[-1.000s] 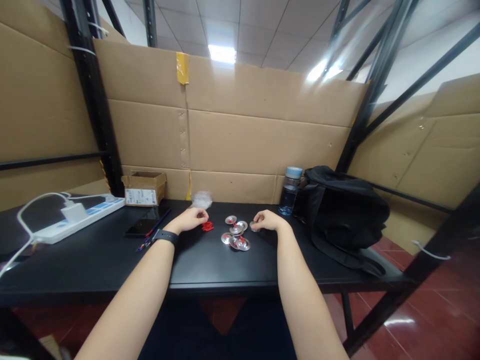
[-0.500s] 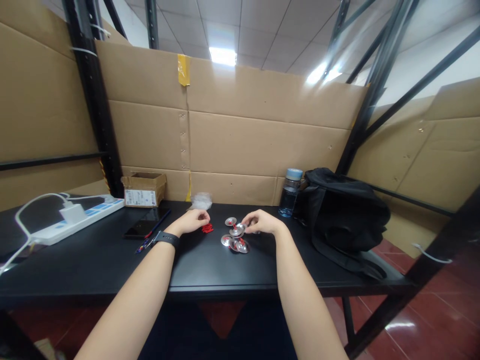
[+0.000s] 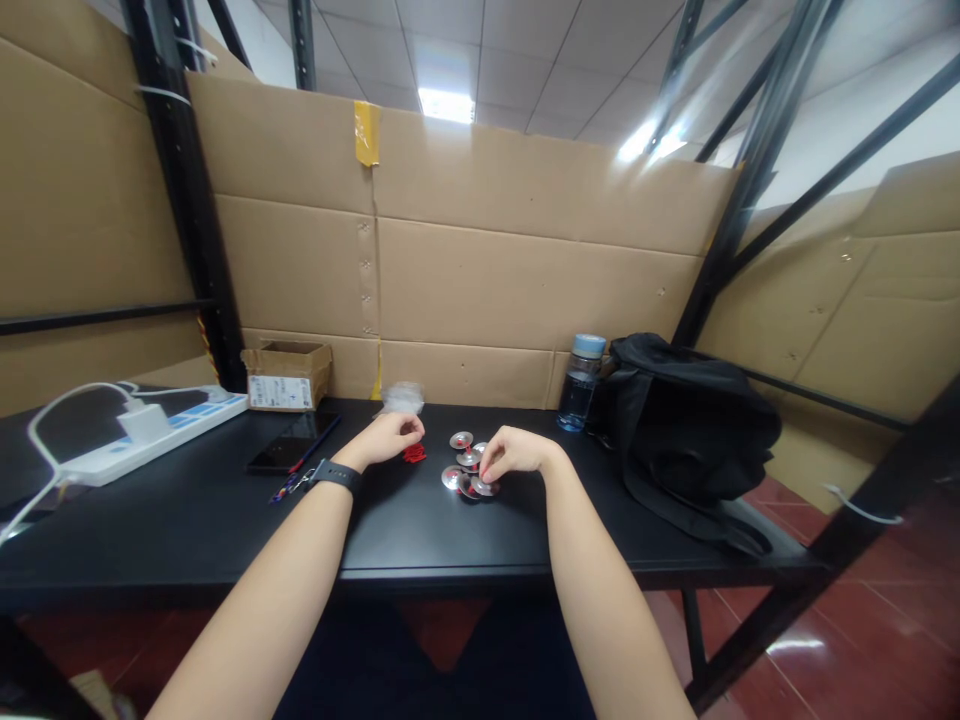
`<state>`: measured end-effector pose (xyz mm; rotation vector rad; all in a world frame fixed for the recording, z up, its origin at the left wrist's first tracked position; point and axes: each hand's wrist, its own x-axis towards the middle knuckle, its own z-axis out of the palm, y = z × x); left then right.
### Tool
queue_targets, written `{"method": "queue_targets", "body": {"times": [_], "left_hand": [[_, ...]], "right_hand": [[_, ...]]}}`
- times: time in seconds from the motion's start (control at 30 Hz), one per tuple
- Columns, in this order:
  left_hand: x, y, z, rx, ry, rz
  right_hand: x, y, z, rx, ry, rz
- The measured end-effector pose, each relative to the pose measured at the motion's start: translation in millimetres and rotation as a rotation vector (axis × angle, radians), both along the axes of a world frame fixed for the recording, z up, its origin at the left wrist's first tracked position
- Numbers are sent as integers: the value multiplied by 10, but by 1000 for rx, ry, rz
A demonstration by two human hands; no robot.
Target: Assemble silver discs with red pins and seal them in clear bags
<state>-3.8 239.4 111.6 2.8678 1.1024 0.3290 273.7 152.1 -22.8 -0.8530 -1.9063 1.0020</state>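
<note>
Several small shiny metal discs (image 3: 463, 462) with red centres lie in a cluster on the black table (image 3: 420, 530). My right hand (image 3: 511, 452) rests on the right side of the cluster, fingers curled down onto a disc. A little heap of red pieces (image 3: 413, 453) lies left of the discs. My left hand (image 3: 391, 437), with a black watch on its wrist, sits just behind that heap, fingers curled in a pinch; what it holds is too small to see.
A crumpled clear plastic bag (image 3: 403, 397) lies behind my left hand. A phone and pen (image 3: 289, 452), a white power strip (image 3: 142, 432) and a small cardboard box (image 3: 287, 376) are to the left. A water bottle (image 3: 580, 381) and black backpack (image 3: 686, 425) stand right. Cardboard walls enclose the back.
My right hand has moved left from beside the discs onto the cluster. My left hand has stayed by the red pieces.
</note>
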Motion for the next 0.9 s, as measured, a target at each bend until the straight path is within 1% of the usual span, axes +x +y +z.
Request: {"method": "queue_targets", "body": {"times": [0.07, 0.13, 0.23, 0.3, 0.37, 0.47, 0.6, 0.73, 0.8, 0.9], "left_hand": [[64, -64, -10, 37, -17, -33], [159, -159, -36, 59, -55, -91], [322, -325, -110, 18, -99, -177], [412, -408, -169, -24, -119, -215], [464, -442, -218, -40, -158, -229], [474, -413, -253, -43, -222, -215], [444, -366, -242, -91, -212, -221], [450, -407, -227, -78, -202, -193], [458, -429, -227, -84, -211, -181], [461, -442, -233, -99, -232, -174]], "right_hand": [[-13, -5, 12, 16, 120, -27], [-52, 3, 28, 40, 287, -41], [-154, 46, 57, 59, 501, -81], [-236, 84, 73, 75, 583, -123], [-315, 116, 84, 93, 624, -146], [-404, 146, 87, 91, 656, -148], [-458, 164, 76, 68, 697, -142], [-463, 141, 79, 70, 684, -164], [-467, 112, 90, 85, 669, -140], [-502, 76, 109, 104, 670, -50]]}}
